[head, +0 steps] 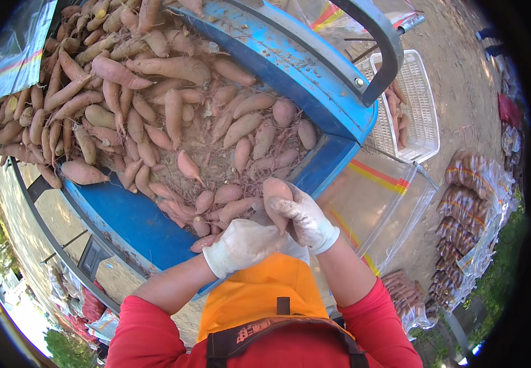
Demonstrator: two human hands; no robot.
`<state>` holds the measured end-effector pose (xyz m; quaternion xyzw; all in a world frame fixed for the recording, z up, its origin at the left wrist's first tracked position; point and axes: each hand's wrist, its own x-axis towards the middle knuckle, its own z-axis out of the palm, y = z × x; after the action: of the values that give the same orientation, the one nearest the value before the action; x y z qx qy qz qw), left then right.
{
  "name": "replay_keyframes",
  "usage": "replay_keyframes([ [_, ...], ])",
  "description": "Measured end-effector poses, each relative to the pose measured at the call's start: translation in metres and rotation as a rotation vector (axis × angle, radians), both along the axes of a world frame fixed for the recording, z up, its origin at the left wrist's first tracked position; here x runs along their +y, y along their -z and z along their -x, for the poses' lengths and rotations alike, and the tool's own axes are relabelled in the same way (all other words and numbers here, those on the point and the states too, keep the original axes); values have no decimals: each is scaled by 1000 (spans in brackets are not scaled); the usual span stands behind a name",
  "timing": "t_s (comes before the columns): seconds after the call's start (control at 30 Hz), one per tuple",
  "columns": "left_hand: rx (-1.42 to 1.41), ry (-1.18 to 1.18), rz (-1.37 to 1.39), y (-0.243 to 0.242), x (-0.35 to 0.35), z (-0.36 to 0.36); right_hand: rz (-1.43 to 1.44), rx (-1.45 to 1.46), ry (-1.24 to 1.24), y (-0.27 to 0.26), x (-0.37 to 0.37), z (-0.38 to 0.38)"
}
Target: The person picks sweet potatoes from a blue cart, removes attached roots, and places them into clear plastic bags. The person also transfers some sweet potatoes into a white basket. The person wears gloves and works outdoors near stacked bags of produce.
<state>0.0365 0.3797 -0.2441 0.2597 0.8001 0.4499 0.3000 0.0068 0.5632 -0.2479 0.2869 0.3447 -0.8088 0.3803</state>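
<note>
Many sweet potatoes (166, 69) with thin roots lie heaped in a blue metal truck bed (127, 225). At the bed's near corner my right hand (309, 221), in a white glove, is closed around one reddish sweet potato (275, 195), its thumb across the front. My left hand (244, 246), gloved too, is beside the lower tip of that sweet potato; its fingers are bent and partly hidden, and whether it grips the tip I cannot tell. Just beyond the hands, smaller sweet potatoes (228, 194) rest among loose roots and soil.
A white plastic crate (424, 110) holding some sweet potatoes stands on the ground at the right. Clear plastic bags with coloured stripes (362, 198) hang beside the bed. Filled bags (463, 216) are lined up at far right. A dark metal rail (396, 46) curves over the bed's edge.
</note>
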Motion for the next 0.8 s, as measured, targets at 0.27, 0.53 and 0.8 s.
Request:
replay_keyframes([
  [0.27,29,733,450,45,-4,45,-253,523,-372,-3,17,-1],
  [0.53,245,-315,765,176,-4,195,176,160,168,12,39,-18],
  [0.8,-990,-869,-221,190,-15,157,142,18,333,24,52,-28],
])
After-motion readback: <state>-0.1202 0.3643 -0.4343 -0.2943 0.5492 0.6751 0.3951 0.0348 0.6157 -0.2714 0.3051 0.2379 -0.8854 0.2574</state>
